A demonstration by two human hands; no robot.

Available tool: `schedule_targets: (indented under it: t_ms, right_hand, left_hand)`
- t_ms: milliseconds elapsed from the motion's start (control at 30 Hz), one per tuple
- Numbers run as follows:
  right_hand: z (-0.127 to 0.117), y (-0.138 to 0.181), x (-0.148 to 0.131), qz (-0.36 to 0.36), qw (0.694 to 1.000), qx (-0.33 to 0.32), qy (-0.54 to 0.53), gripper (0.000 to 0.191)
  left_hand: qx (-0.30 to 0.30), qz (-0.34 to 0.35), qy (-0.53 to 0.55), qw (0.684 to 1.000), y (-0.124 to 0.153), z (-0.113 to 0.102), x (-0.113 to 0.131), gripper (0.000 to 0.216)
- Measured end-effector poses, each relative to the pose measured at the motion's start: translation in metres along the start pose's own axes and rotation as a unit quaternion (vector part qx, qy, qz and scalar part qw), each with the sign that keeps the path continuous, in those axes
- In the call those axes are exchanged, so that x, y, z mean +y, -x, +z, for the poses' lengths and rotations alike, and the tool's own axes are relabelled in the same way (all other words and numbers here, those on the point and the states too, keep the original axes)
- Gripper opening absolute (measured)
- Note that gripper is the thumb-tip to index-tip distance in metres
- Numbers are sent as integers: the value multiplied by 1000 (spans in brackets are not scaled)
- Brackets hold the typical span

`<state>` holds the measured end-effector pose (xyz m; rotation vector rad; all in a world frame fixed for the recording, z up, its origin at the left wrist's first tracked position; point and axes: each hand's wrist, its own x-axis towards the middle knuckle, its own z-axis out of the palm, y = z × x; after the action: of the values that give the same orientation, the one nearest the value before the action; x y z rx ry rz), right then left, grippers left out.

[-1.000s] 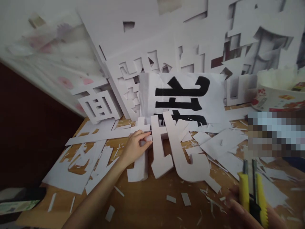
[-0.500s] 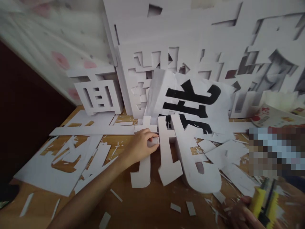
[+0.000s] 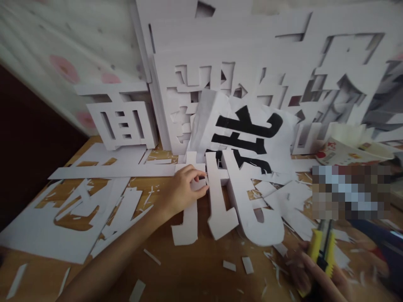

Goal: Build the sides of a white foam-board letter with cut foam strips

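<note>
A white foam-board character (image 3: 220, 201) with thick sides lies in front of me in several upright strokes. My left hand (image 3: 184, 186) rests on its left stroke (image 3: 187, 226), thumb and fingers pinched at that stroke's right edge, close to the middle stroke. At the lower right, my right hand (image 3: 321, 272) is wrapped around a yellow utility knife (image 3: 320, 247), blade end pointing up and away. This hand is somewhat blurred. Behind the character leans a paper sheet (image 3: 280, 142) printed with a black character of similar shape.
Large white boards with cut-outs (image 3: 201, 46) stand at the back. Another white character (image 3: 119, 121) stands at the left. Cut sheets (image 3: 28, 226) and scraps (image 3: 247, 265) litter the wooden table (image 3: 176, 277). A paper bowl (image 3: 349, 151) and a dark blue blurred shape (image 3: 385, 247) are at the right.
My right hand has moved left and slightly up with the utility knife. My left hand keeps its place on the left stroke. The view has shifted slightly.
</note>
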<state>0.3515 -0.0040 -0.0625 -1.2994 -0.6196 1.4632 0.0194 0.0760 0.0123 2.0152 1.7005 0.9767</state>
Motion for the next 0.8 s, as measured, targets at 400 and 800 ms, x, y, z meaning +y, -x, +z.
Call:
schedule_targets:
  t_ms: [400,800]
  right_hand:
    - [27,14,1,-117,992,-23,-52,37]
    - [19,16,9,-174,981,-75,-50,32]
  left_hand:
    - [-163,0,-38,986,137,-5,63,27]
    - [-104,22,-59,993,134,96,85,22]
